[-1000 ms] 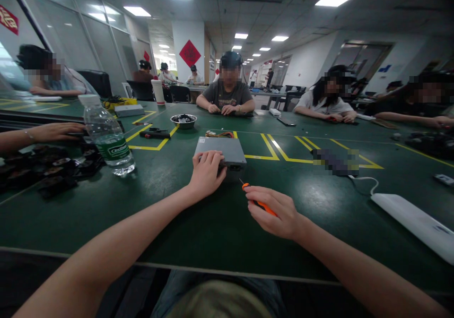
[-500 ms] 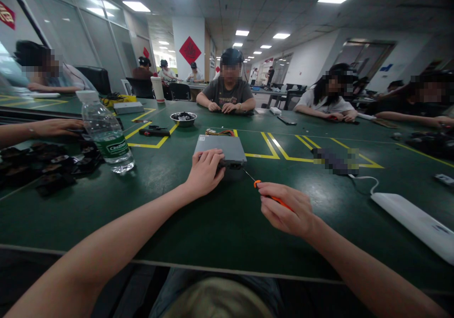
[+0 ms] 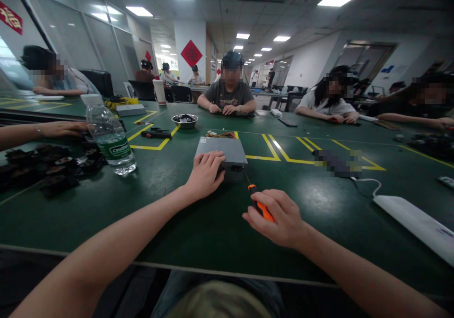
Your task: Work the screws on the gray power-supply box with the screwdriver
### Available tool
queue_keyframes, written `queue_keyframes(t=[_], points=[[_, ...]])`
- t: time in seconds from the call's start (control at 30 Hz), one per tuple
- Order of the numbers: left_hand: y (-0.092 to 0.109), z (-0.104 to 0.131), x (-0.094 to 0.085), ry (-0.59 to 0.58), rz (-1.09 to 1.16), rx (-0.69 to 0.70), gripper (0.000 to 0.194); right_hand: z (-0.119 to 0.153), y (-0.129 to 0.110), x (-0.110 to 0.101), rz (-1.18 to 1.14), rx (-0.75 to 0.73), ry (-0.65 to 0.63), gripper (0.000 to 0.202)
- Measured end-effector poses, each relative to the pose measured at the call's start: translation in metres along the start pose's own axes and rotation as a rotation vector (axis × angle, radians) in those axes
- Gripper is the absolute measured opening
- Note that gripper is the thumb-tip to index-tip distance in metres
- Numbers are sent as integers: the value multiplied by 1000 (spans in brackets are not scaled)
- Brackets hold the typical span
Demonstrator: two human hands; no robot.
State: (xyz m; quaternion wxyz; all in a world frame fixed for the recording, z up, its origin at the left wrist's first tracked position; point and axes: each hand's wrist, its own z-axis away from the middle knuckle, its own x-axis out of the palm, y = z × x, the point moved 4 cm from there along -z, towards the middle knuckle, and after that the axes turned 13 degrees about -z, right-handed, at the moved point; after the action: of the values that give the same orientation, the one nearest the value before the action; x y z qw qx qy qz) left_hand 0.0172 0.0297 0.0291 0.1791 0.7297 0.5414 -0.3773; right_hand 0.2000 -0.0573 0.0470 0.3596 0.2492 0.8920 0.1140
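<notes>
Box [image 3: 227,149] flat on desk [image 3: 209,233]; left hand [image 3: 207,174], fingers clasping near edge; right hand [image 3: 280,214], fingers pinching screwdriver [image 3: 264,210], tip by near right corner, contact unclear; best brace box, align shaft

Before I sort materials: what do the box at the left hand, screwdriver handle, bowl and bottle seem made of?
Box: probably matte gray sheet metal; flat faces, crisp edges.
Screwdriver handle: plastic or rubber, undecidable here; bright orange and black.
Bowl: likely polished steel; silvery, shiny wall.
Bottle: probably plastic, glossy and see-through.
</notes>
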Motion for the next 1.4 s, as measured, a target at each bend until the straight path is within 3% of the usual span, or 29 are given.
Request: queue_keyframes(t=[0.17, 0.3, 0.43, 0.53, 0.63, 0.83, 0.97, 1.13, 1.27, 1.4], points=[[0, 1, -1, -10, -13, 34, 33, 2, -4, 4, -32, -3, -53, 22], [-1, 1, -1, -19, -7, 55, 35, 5, 1, 3, -130, 60, -70, 18], [-2, 1, -1, -24, -12, 57, 36, -1, 7, -9, 45, 116, -100, 14], [-2, 1, -2, -30, -17, 57, 37, -4, 7, -13, 76, 252, -156, 12], [-2, 1, -2, -36, -17, 57, 37, -4, -3, -12, 80, 368, -128, 16], [-2, 2, -2, -32, -14, 63, 38, -14, -29, 2, -11, 433, -134, 27], [-3, 2, -4, -34, -13, 78, 38, -19, -25, -1, 44, 568, -48, 17], [-3, 2, -4, -45, -11, 90, 38, -8, -14, -9, 43, 822, 7, 25], [-3, 2, -4, -43, -1, 86, 38, -6, -21, -7, -28, 763, 62, 18], [-2, 2, -4, -38, -3, 88, 38, -10, -30, 0, -104, 669, 26, 21]])
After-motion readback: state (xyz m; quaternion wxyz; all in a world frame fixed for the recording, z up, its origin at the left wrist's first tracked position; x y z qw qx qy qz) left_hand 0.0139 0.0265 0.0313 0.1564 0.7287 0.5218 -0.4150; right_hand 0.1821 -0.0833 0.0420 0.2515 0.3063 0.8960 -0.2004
